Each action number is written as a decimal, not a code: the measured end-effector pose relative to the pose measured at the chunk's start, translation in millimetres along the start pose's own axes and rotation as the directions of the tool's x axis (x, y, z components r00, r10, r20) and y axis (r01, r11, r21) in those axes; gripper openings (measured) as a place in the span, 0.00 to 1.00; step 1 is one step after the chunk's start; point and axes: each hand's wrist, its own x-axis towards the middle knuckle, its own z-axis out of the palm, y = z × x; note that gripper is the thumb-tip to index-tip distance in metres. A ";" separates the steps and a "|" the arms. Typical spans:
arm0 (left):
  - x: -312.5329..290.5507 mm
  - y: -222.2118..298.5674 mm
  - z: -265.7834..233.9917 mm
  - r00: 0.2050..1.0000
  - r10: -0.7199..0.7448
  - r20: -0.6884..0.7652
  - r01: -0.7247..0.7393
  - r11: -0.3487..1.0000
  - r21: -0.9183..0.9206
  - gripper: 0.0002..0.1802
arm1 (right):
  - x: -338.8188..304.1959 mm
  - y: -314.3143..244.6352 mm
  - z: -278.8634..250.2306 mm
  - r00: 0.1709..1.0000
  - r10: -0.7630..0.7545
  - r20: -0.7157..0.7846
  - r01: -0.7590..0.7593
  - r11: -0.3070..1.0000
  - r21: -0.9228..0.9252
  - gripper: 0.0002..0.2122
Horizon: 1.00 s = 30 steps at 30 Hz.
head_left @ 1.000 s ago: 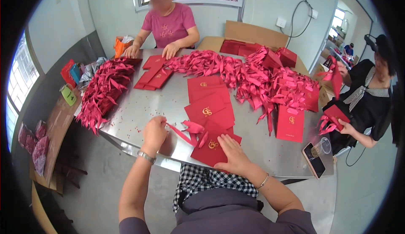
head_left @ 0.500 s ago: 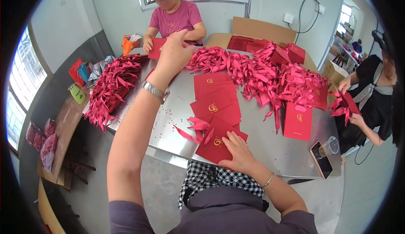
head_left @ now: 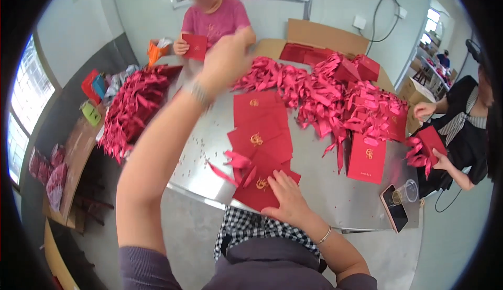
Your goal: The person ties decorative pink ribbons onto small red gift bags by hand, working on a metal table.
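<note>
My right hand (head_left: 287,197) lies flat with its fingers apart on a red card packet (head_left: 254,194) that has a gold emblem and a pink-red ribbon (head_left: 238,160), close to the table's near edge. Beyond it, more red card packets (head_left: 257,137) overlap in a column. My left hand (head_left: 229,62), with a watch at the wrist, is raised over the far side of the table. Motion smears its fingers, so whether it holds anything cannot be made out. Just past it, a person (head_left: 220,23) across the table holds up a red card packet (head_left: 194,46).
Heaps of ribboned packets cover the table's far left (head_left: 133,107) and far right (head_left: 319,88). A phone (head_left: 394,208) and a clear plastic cup (head_left: 406,191) stand near the right edge. Behind is an open cardboard box (head_left: 327,37). Another person (head_left: 461,133) handles a packet at right.
My left hand has shifted slightly right and blurred. The person across has lifted their packet beside it. My right hand stays on its packet, while the person at right has taken one hand off theirs.
</note>
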 end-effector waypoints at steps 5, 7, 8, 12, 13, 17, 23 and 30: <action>-165.3 3.3 30.4 0.822 -0.198 0.533 0.351 0.915 -0.201 0.08 | -1.1 5.9 3.2 1.000 0.016 0.011 -0.016 1.000 0.006 0.42; -223.5 -0.9 30.0 0.874 -0.195 0.444 0.331 0.909 -0.253 0.08 | -0.8 -1.1 0.1 1.000 0.004 0.015 -0.004 1.000 0.002 0.42; -238.8 -0.1 26.6 0.873 -0.150 0.464 0.288 0.926 -0.243 0.08 | 0.4 -2.7 -2.5 1.000 -0.005 0.013 0.005 1.000 0.001 0.42; -269.2 -5.2 31.8 0.958 -0.067 0.280 0.156 0.939 -0.308 0.15 | 3.3 -5.6 -2.3 0.999 0.000 0.045 0.002 0.999 -0.044 0.42; -273.7 -4.8 36.1 0.973 -0.075 0.219 0.144 0.937 -0.317 0.17 | 3.5 -4.4 -1.1 0.999 -0.002 0.053 0.003 1.000 -0.030 0.43; -276.9 -1.5 41.0 0.963 -0.181 0.198 0.243 0.901 -0.360 0.19 | -0.4 -5.7 -2.5 0.998 -0.003 0.067 0.008 0.997 -0.074 0.43; -288.7 -10.2 45.0 0.959 -0.174 0.223 0.254 0.876 -0.411 0.11 | -2.4 -7.6 -3.1 0.993 0.019 0.116 -0.004 0.992 -0.128 0.43; -286.3 -13.9 42.3 0.963 -0.218 0.158 0.269 0.820 -0.505 0.07 | 5.9 -7.4 -9.0 0.978 0.078 0.193 -0.053 0.990 -0.130 0.44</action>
